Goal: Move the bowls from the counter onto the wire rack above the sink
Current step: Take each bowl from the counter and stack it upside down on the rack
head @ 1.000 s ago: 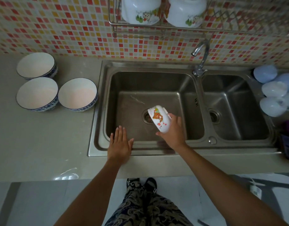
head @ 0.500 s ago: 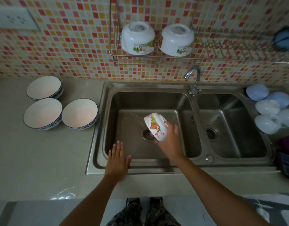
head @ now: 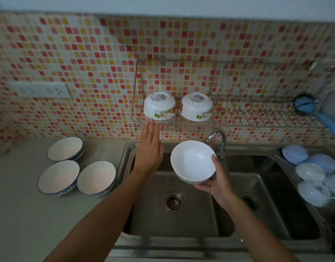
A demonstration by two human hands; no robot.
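The right hand [head: 217, 181] grasps a white bowl [head: 193, 162] from beneath, thumb hooked over the near rim, and holds it mouth-up in the air above the sink [head: 181, 220], just left of the tap [head: 218, 142]. The left hand [head: 149, 148] is released, fingers straight and together, raised over the sink's back left corner with its fingertips [head: 152, 124] at the front rail of the wire rack [head: 238, 125]; whether they touch the wire cannot be told.

Two white bowls sit upside down at the rack's left end, side by side: the left one [head: 159, 106] and the right one [head: 196, 106]. Each carries a small printed picture in green and orange near its rim. No words can be read on either bowl.

On the desk [head: 21, 214] left of the sink stand three blue-rimmed bowls [head: 76, 170], mouths up, close together. A wall socket [head: 41, 90] sits on the tiled wall above them. Pale blue and white lids [head: 312, 171] lie heaped right of the sink.
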